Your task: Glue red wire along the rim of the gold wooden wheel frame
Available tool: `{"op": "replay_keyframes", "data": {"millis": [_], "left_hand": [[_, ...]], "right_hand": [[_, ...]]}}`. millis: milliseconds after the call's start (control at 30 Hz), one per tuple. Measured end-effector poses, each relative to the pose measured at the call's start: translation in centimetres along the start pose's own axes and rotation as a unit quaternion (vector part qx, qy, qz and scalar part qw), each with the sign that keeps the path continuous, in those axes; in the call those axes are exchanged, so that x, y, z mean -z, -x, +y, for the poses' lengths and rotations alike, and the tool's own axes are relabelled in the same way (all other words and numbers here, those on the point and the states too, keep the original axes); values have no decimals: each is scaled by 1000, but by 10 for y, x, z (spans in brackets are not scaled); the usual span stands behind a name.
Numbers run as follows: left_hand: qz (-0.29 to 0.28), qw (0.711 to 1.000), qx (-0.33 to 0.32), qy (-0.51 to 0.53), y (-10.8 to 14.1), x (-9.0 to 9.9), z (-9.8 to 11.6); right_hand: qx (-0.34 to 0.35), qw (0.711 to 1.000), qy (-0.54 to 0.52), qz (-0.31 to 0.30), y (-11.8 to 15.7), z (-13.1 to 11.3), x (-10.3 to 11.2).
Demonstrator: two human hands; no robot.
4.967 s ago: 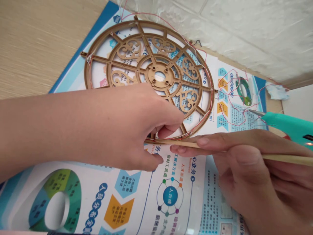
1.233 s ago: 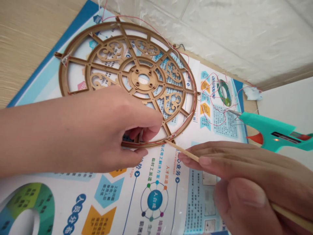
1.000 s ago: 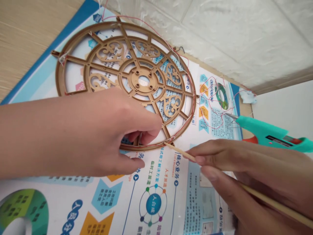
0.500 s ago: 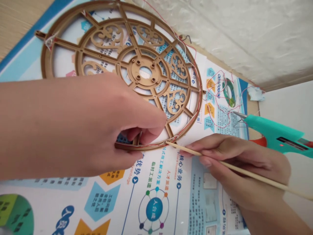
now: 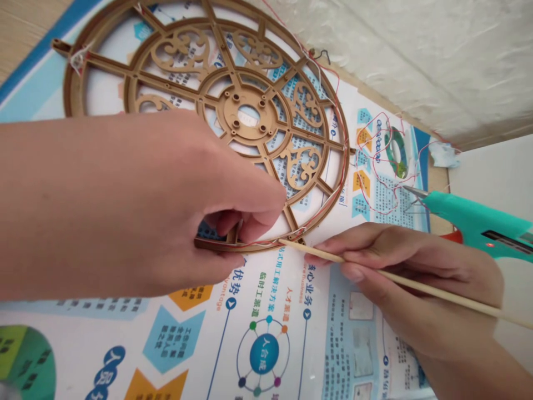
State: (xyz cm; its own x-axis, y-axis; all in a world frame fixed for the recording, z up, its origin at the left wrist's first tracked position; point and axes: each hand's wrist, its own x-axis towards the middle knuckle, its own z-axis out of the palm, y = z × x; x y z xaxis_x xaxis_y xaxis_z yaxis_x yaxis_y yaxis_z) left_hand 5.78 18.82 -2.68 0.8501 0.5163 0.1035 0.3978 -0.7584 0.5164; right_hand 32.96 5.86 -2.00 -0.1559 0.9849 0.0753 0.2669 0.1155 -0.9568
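Observation:
A round bronze-coloured openwork frame lies on a printed poster, with scroll ornaments and a hub with several holes. My left hand is closed on its near rim, thumb outside and fingers curled inside. In my right hand, a thin wooden stick is pinched between thumb and fingers. Its pointed tip touches the rim just right of my left hand. Thin red and white wires run along the rim's channel. Part of the frame's left side is hidden behind my left hand and forearm.
A teal glue gun with a small red light sits at the right, its nozzle pointing left. Loose red wire tangles over the printed poster. A crumpled pale scrap lies near the textured wall.
The stick's tip has shifted slightly left along the rim. The frame has turned or shifted a little in view, and both hands keep their grips.

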Motion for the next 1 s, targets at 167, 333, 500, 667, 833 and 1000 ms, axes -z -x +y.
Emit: {"op": "replay_keyframes", "data": {"millis": [167, 333, 500, 667, 833, 1000], "left_hand": [[7, 998, -56, -39, -5, 4, 6], [17, 995, -97, 17, -5, -1, 1], [27, 996, -81, 9, -2, -1, 1], [32, 997, -77, -6, -1, -4, 1], [31, 996, -81, -12, -2, -3, -1], [-8, 998, -47, -41, -4, 0, 1]], "right_hand": [[-10, 1000, 13, 5, 1, -5, -4], [-22, 1000, 15, 12, -1, -9, -11], [-38, 999, -7, 22, -5, -11, -15], [-58, 998, -28, 23, -9, -13, -17], [-73, 996, -51, 10, -12, -14, -16], [-80, 995, -61, -13, -14, -12, -15]]}}
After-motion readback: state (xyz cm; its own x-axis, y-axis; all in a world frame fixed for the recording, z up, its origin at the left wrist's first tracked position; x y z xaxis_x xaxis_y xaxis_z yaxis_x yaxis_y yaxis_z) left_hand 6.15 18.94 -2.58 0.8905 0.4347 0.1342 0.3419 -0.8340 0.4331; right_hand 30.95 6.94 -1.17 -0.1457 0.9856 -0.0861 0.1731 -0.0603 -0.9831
